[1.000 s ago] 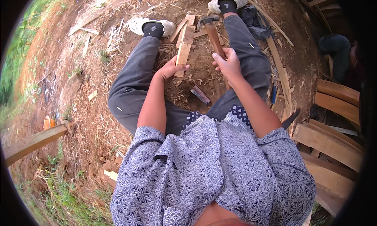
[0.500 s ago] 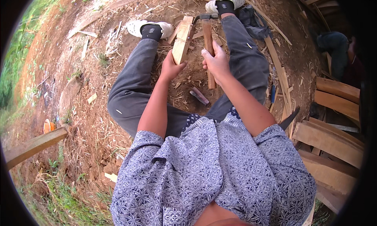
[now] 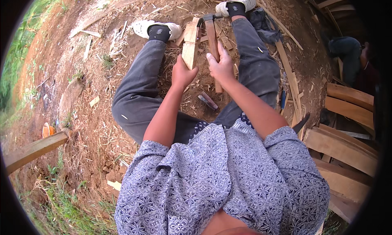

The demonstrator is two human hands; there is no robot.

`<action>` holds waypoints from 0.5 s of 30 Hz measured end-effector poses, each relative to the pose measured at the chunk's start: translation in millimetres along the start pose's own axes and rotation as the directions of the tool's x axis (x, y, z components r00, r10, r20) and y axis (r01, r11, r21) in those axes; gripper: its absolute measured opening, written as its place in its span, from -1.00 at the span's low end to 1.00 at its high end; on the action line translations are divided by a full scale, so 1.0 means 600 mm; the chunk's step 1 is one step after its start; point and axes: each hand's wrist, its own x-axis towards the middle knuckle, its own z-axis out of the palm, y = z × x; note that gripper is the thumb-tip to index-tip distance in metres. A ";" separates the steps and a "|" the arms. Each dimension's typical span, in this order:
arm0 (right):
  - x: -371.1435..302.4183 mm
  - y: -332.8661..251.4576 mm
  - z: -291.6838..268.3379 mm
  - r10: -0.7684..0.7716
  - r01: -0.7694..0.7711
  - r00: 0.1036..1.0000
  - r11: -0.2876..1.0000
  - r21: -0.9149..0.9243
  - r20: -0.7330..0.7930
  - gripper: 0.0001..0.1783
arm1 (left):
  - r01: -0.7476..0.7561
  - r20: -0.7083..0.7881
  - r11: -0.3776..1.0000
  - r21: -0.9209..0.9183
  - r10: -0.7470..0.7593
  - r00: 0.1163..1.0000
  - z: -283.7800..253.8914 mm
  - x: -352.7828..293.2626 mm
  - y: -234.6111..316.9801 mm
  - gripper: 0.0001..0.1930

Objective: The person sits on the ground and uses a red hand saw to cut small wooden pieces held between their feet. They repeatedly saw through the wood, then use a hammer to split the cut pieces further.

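Observation:
Between my outstretched legs, my left hand (image 3: 184, 74) grips the near end of a pale wooden block (image 3: 190, 49), which points away from me. A line or groove crosses the block partway along. My right hand (image 3: 222, 66) is wrapped round the wooden handle of a claw hammer (image 3: 211, 36). The hammer's dark metal head is at the far end, its claw close to the block's right side; whether they touch I cannot tell. On the soil nearer me lies a short tool or piece with a reddish-brown body and a paler end (image 3: 208, 100), its kind unclear.
Wood chips and offcuts litter the brown soil. Long wooden strips (image 3: 292, 81) lie along my right leg beside a black plastic bag (image 3: 263, 26). Curved timber pieces (image 3: 341, 149) are stacked at right, near another person's leg (image 3: 346, 57). A beam (image 3: 36, 151) juts in at left.
The block has turned slightly, showing more of its broad face. The hammer has tilted and shifted a little left, its claw now nearer the block.

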 end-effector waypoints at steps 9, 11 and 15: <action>0.033 -0.070 -0.166 0.093 -0.098 0.954 0.995 0.002 0.286 -0.30 | 0.104 0.335 0.859 -0.502 0.083 0.938 -0.011 0.015 -0.004 -0.30; 0.041 -0.075 -0.181 -0.014 0.036 0.964 0.996 -0.076 0.264 -0.29 | -0.019 0.240 0.934 -0.356 0.111 0.964 -0.017 0.017 0.017 -0.30; 0.009 -0.074 -0.142 0.172 -0.196 0.970 0.972 0.129 0.173 -0.28 | -0.211 0.050 0.977 0.021 0.210 0.977 -0.016 0.017 0.043 -0.42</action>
